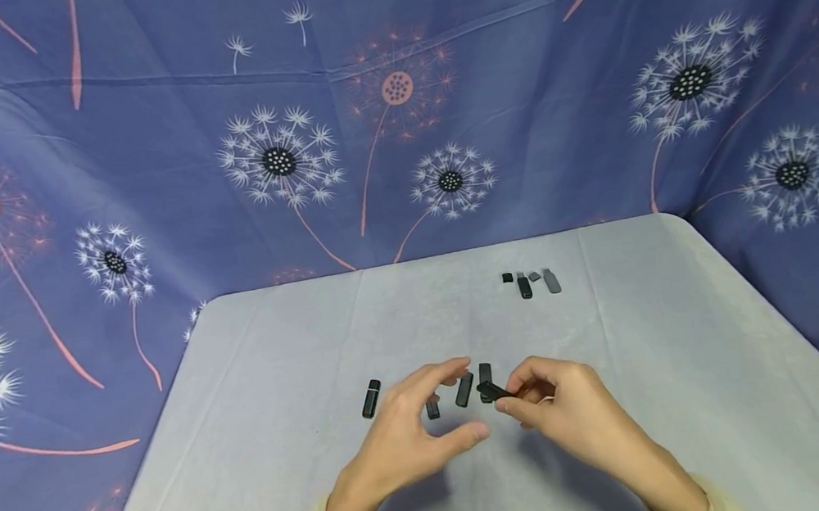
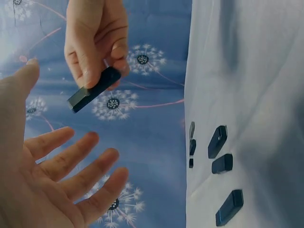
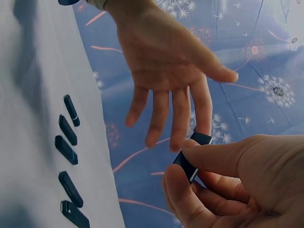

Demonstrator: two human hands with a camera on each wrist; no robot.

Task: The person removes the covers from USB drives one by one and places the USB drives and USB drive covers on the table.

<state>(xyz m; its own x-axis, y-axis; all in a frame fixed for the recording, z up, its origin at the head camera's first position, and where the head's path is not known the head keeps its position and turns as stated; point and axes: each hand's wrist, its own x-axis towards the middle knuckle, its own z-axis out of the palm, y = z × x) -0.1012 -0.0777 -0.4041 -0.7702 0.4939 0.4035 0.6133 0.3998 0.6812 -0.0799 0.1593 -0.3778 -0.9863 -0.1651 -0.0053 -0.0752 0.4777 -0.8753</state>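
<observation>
The bench [image 1: 683,328], draped in a pale grey cloth, carries two groups of small black pieces: a near group [image 1: 464,389] lying just beyond the hands, and a far group [image 1: 531,282] toward the right rear edge, well apart from them. The left hand [image 1: 411,428] hovers above the bench with fingers spread and relaxed, palm turned toward the right hand, holding nothing. The right hand [image 1: 560,405] pinches a black USB stick [image 1: 495,390] between thumb and forefinger, clear of the bench surface. The stick's long axis runs left to right, its free end pointing at the left hand's fingertips [image 1: 457,366]. The stick lies just right of the left hand, near but not touching.
</observation>
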